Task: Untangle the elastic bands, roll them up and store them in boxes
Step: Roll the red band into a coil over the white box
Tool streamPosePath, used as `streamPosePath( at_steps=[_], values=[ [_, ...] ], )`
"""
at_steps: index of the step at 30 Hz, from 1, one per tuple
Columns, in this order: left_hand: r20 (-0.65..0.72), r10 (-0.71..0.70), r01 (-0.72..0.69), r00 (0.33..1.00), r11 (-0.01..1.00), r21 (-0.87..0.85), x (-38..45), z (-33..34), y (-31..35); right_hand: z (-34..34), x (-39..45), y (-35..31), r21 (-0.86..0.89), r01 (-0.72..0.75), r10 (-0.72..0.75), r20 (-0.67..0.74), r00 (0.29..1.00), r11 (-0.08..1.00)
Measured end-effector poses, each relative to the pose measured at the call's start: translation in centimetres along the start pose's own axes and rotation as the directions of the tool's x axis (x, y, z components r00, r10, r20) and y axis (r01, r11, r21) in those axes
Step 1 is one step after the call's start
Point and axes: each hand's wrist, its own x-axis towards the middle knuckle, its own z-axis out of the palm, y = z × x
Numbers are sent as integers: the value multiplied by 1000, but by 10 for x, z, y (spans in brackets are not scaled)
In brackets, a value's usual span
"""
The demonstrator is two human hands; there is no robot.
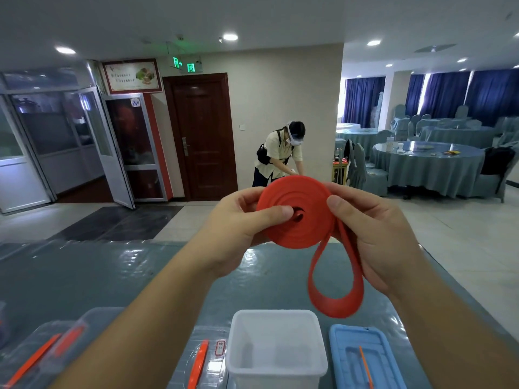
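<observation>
A red elastic band [295, 211] is wound into a flat coil, held up in front of me above the table. My left hand [238, 228] pinches the coil, thumb pressed near its centre hole. My right hand [376, 237] grips the coil's right edge, and the unrolled tail hangs below it as a loose loop [334, 287]. An open white plastic box [276, 369] stands on the table directly below, with nothing visible inside.
A blue lid [362, 357] lies right of the white box. Clear boxes with orange latches [56, 349] sit at the near left on the grey-blue table [112, 276]. Another person [280, 155] bends over beyond the table. Round tables and chairs [427, 164] fill the right.
</observation>
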Motion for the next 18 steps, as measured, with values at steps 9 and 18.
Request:
streamPosePath(
  at_steps=[9, 18],
  values=[
    [-7, -49, 49, 999, 999, -10, 3, -5, -10, 4, -1, 5, 16, -26, 26, -33, 999, 1000],
    [20, -77, 77, 997, 997, 2, 5, -13, -7, 8, -1, 5, -16, -23, 22, -56, 998, 1000]
  ],
)
